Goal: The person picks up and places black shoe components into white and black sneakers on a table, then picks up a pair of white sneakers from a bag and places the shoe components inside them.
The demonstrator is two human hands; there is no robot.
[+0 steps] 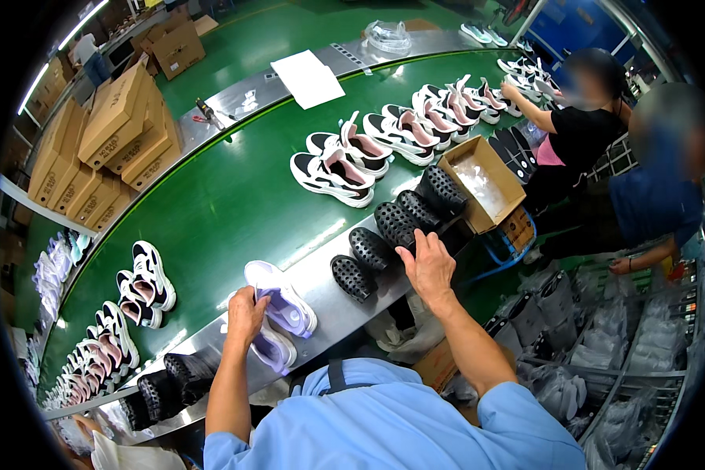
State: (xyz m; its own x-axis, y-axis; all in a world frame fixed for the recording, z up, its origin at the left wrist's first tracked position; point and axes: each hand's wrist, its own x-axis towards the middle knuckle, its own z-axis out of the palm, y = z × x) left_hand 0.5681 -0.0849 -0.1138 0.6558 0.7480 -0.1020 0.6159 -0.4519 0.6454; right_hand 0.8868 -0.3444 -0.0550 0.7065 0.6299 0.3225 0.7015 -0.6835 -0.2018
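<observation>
My left hand (pixel 247 315) is closed on the collar of a white and lavender sneaker (pixel 272 346) at the edge of the metal ledge. Its mate, another white and lavender sneaker (pixel 291 301), lies just beyond, close to my fingers. My right hand (pixel 431 268) is spread, its fingertips at the near end of a black perforated shoe form (pixel 395 225). Several similar forms stand in a row along the ledge, including one black form (pixel 352 278) nearer the sneakers. Nothing shows gripped in the right hand.
A curved green conveyor (pixel 235 211) carries black, white and pink sneakers (pixel 333 178). An open carton (pixel 486 184) stands beyond my right hand. Two people (pixel 587 117) are at the right, beside racks of bagged items (pixel 603 345). More black forms (pixel 160 392) lie at left.
</observation>
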